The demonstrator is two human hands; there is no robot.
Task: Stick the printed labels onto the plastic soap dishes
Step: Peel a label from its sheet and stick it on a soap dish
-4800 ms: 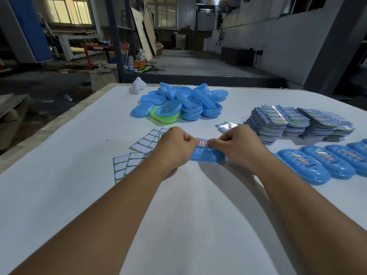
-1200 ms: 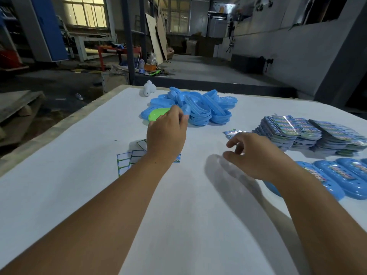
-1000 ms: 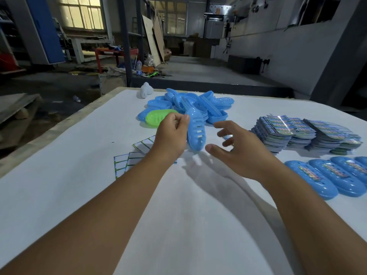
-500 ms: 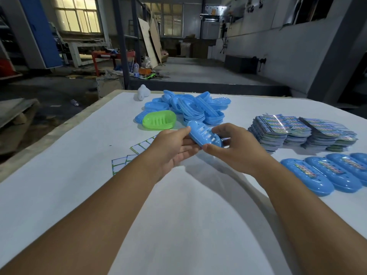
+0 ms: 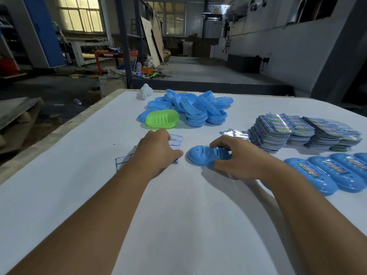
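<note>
A blue plastic soap dish (image 5: 204, 157) lies upside down on the white table (image 5: 178, 225) in front of me. My right hand (image 5: 238, 157) grips its right end, fingers over the top and thumb at the near side. My left hand (image 5: 156, 151) lies palm down on the sheets of printed labels (image 5: 175, 140) just left of the dish; its fingertips are hidden, so I cannot see whether it holds a label. Several blue dishes with labels on them (image 5: 325, 173) lie in a row at the right.
A heap of unlabelled blue dishes (image 5: 198, 108) and one green dish (image 5: 161, 119) sit at the far middle of the table. Stacks of glossy printed cards (image 5: 297, 132) stand at the far right. A small white object (image 5: 146, 91) sits near the far left edge.
Both hands held the blue dish in the air half a second ago. Now it lies upside down on the table under my right hand, and my left hand has moved to the label sheets.
</note>
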